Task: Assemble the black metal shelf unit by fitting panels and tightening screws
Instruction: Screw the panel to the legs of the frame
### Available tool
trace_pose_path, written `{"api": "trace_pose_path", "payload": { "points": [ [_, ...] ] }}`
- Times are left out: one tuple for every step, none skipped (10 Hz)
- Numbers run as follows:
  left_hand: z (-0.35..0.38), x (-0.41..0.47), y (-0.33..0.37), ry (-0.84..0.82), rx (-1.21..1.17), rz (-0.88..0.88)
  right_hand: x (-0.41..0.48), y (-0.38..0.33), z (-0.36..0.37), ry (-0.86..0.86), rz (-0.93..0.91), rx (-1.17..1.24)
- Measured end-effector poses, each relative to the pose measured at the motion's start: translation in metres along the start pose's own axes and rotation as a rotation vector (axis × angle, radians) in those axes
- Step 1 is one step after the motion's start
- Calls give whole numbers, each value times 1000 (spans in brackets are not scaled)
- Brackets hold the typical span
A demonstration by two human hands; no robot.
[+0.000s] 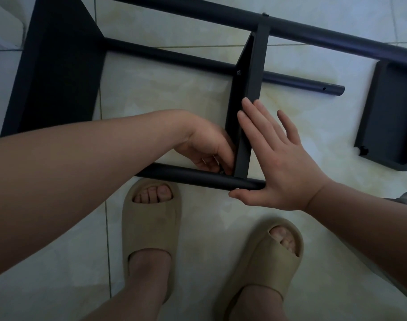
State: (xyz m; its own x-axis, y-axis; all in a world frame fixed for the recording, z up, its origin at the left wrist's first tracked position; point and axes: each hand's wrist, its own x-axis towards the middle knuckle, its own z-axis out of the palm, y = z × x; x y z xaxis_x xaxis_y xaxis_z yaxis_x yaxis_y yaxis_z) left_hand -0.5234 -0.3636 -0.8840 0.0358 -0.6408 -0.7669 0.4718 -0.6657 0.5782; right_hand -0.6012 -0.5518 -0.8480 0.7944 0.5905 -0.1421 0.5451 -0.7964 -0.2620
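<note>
The black shelf unit (174, 57) lies on the tiled floor (174, 96), the right hand (283, 167) pressing its grip wide and flat against the middle panel (255, 72), the left hand (207, 147) curled narrow at the panel's corner by the near tube (186, 176), its hold impossible to tell

"Where did the shelf unit (260, 38) lie?"

"On the floor (174, 93), at twelve o'clock from the left sandal (151, 228) and right sandal (267, 262). The near tube (193, 177) ran nine to three, just beyond the toes. The cross panel (253, 89) ran from it toward twelve, meeting the middle tube (170, 57) and far tube (313, 31)."

"The hands?"

"The left hand (207, 147) sat at that panel's nine o'clock side, pinching a screw (221, 171) in the corner. The right hand (279, 163) lay flat against its three o'clock side."

"Anything else?"

"The wide panel (59, 66) at ten, and the loose panel (387, 117) at two, near the far tube's end."
</note>
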Motion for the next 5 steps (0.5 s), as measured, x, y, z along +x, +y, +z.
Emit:
{"api": "trace_pose_path", "payload": {
  "points": [
    [0,0,1,4,-9,6,0,0,0,2,-1,1],
    [-2,-3,3,-11,-7,12,0,-1,0,5,1,6],
    [-4,-6,3,-61,-8,-6,0,0,0,6,0,5],
    [-4,-5,2,-36,0,-11,0,0,0,5,-2,3],
    [-1,-3,1,3,15,14,0,0,0,2,-1,4]
  ]
}}
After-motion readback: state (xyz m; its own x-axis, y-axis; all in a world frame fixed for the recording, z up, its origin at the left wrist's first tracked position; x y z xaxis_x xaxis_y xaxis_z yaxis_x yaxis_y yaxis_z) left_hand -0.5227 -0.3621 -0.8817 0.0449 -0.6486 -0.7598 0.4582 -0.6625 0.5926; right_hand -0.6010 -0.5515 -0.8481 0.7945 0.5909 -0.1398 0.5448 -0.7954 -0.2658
